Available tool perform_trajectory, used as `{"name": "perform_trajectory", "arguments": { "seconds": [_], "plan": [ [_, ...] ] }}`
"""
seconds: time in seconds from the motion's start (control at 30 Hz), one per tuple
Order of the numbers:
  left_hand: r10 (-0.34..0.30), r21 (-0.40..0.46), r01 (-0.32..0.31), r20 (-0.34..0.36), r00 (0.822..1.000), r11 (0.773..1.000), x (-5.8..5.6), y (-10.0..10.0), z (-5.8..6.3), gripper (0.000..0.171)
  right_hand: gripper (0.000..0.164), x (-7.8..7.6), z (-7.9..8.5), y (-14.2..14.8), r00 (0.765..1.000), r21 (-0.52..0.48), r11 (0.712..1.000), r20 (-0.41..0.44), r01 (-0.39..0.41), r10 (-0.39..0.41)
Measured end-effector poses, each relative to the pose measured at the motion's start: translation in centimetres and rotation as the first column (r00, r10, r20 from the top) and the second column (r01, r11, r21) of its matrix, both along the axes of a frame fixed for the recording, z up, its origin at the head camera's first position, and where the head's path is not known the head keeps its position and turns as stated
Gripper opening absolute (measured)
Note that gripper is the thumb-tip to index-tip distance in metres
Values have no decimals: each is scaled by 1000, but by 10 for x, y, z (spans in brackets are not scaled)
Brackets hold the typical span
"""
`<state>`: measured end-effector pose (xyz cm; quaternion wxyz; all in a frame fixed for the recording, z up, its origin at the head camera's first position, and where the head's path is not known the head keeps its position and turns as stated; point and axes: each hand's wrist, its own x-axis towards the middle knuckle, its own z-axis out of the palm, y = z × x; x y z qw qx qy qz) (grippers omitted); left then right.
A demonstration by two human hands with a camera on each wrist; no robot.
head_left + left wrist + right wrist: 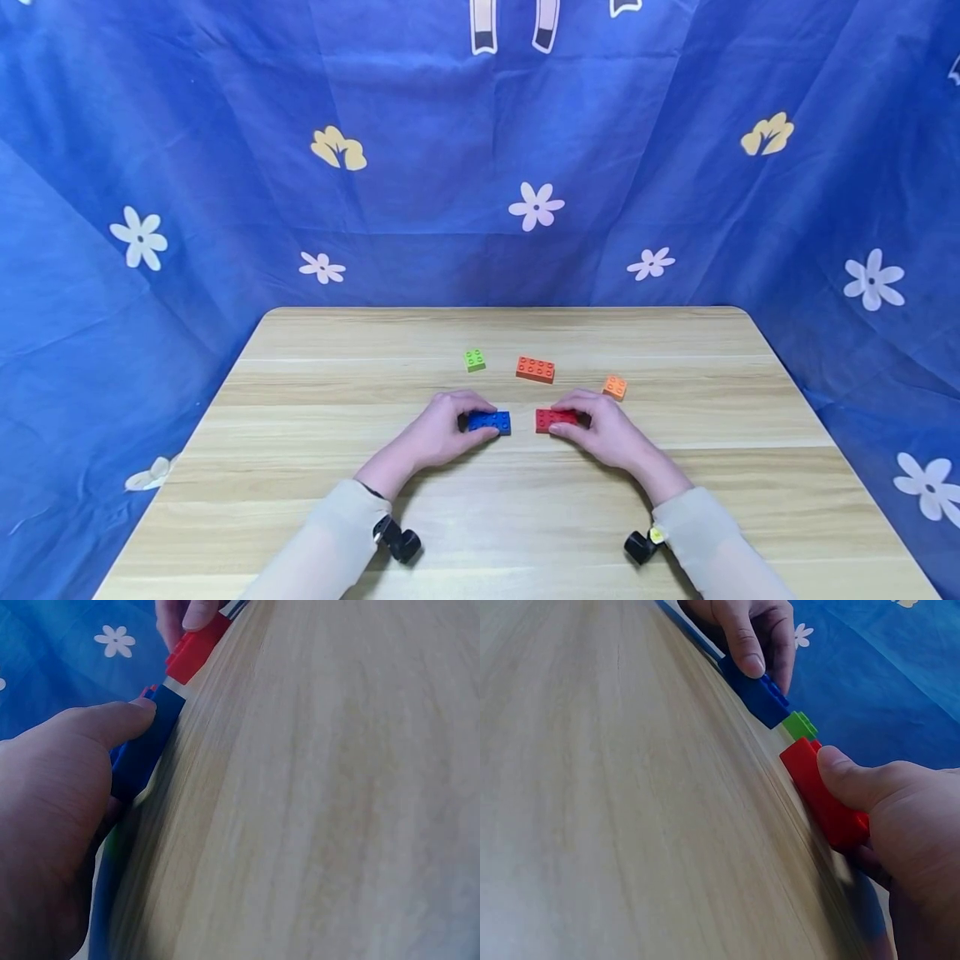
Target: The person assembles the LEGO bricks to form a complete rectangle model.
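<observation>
Remotely, I watch left hand pinch blue brick and, at its three o'clock, right hand pinch red brick: likely light, stiff, best held by long sides.

The head view is bright and fairly even, with a pale, soft glare on the wood-grain tabletop between the forearms. Diffuse shadows lie along their inner sides, suggesting light from above. The blue fabric backdrop is lighter in its middle and darker toward the side folds; its printed flowers look crisp. Both wrist views are dimmer and softer, the wood grain smeared. Dark shade gathers beneath the left hand and the right hand. A whitish sheen brightens the tabletop at the right wrist view's lower left.
</observation>
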<state>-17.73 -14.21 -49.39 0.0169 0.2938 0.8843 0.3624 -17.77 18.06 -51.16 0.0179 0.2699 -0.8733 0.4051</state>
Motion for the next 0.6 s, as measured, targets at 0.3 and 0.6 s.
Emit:
{"name": "perform_trajectory", "arguments": {
  "seconds": [0.3,0.6],
  "plan": [
    [6,-18,-6,-2,1000,1000,-3,3,-2,34,34,-2,2,-9,999,3,1000,36,7,-7],
    [-6,-2,6,6,1000,1000,-3,7,1,33,36,-2,5,-17,998,11,1000,62,-1,1]
  ]
}}
